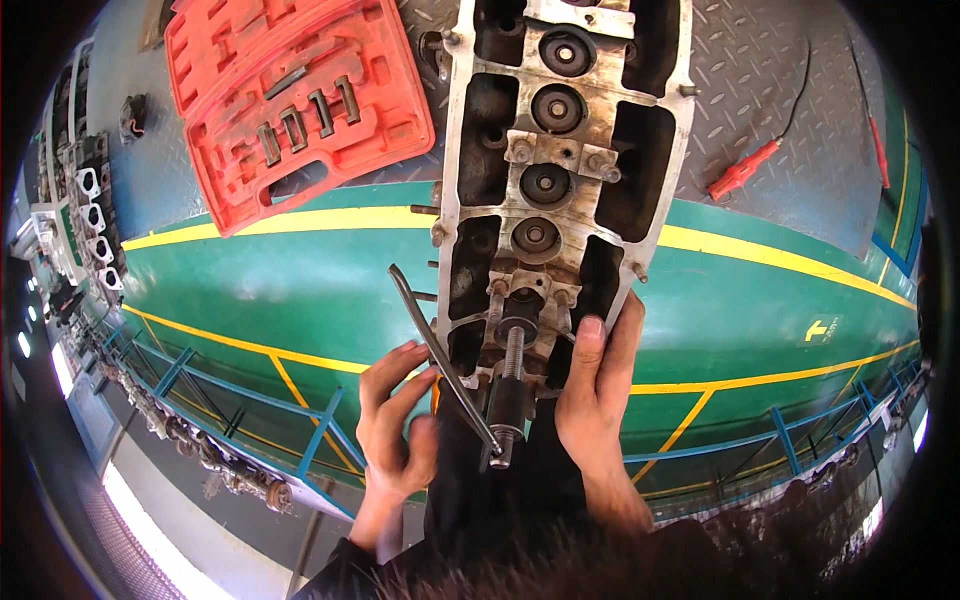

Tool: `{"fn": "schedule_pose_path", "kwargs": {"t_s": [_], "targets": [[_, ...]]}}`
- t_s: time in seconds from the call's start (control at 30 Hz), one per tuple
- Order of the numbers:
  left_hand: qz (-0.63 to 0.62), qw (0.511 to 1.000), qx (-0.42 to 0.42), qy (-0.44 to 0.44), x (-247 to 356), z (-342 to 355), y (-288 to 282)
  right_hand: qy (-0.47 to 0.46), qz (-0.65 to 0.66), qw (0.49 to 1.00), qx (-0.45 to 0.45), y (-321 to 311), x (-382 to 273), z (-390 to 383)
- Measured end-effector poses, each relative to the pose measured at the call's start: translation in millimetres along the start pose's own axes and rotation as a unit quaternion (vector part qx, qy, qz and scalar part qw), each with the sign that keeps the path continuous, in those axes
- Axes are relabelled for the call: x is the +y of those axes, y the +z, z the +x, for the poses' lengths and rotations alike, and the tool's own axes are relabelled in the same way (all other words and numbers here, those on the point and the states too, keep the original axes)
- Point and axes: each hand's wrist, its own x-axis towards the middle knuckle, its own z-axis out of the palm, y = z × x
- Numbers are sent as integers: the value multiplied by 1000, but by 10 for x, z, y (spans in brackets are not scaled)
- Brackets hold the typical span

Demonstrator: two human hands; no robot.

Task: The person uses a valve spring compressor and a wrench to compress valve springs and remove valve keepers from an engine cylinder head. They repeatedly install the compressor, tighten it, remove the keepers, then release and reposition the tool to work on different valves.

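Note:
A long metal engine cylinder head (565,158) stretches away from me, with several round valve wells along its middle. On its near end sits a screw-type clamp tool (508,400), its threaded rod running into the nearest well. A long bent bar (440,352) slants from the rod's lower end up to the left. My right hand (600,400) grips the cylinder head's near right edge, thumb on top and fingers along the side. Beside the bar, my left hand (395,425) has bent fingers and the thumb apart, with the fingertips close to the cylinder head's left edge; contact is unclear.
A red plastic tool case (330,165) lies opened at the far left, holding several metal pieces. To the right, a red-handled tool (743,171) with a black wire rests on the grey tread-plate surface (800,200). Blue railings (330,430) and engine parts (95,215) stand around the green floor (260,275).

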Motion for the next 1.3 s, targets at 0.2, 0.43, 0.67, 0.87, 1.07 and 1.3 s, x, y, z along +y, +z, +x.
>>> {"fn": "schedule_pose_path", "kwargs": {"t_s": [0.2,0.43,0.67,0.87,1.07,1.3], "targets": [[60,996,-42,56,-60,418,18,10,-19,1000,-10,-20,3,-21],[124,976,-129,128,-274,782,-30,5,-20,999,-27,-36,35,-9],[-48,993,-47,95,198,186,-55,-29,-22,999,15,24,141,-55],[-87,993,23,72,293,-23,134,-26,-24,999,25,36,114,-42],[-241,966,52,82,147,264,160,-22,-56,998,-3,-14,73,-46],[197,977,-20,77,-186,611,254,6,9,1000,11,22,101,-64]]}}
